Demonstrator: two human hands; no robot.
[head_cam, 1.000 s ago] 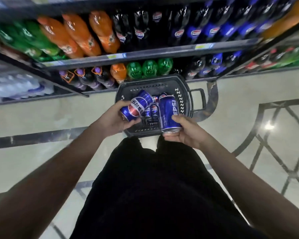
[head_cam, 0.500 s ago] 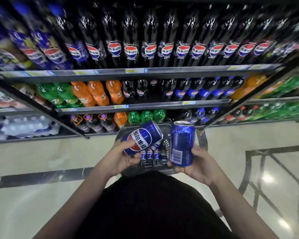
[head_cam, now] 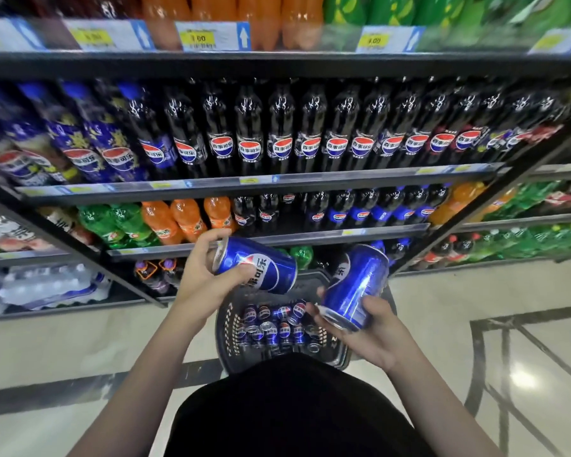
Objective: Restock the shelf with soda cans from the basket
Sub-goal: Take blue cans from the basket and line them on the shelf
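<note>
Gripping one blue Pepsi can each, both hands hang above the basket (head_cam: 226, 328), in front of the shelf (head_cam: 254, 184). Left hand (head_cam: 205, 275): fingers clamped round the left can (head_cam: 257, 265), which lies nearly on its side, top end toward the hand, logo facing up. Right hand (head_cam: 370, 331): fingers curled under and round the base of the right can (head_cam: 356, 286), tilted, its top leaning up and away toward the shelf. The two cans are near each other but apart. Dark plastic basket sits on the pale floor (head_cam: 442, 291) at the foot of the shelving, with more Pepsi cans (head_cam: 277, 324) lying loose inside. Shelf rows carry cola bottles (head_cam: 249, 133), orange soda bottles (head_cam: 188, 219) and green bottles (head_cam: 119, 222); price tags (head_cam: 211, 36) run along the top edge, blurred.
</note>
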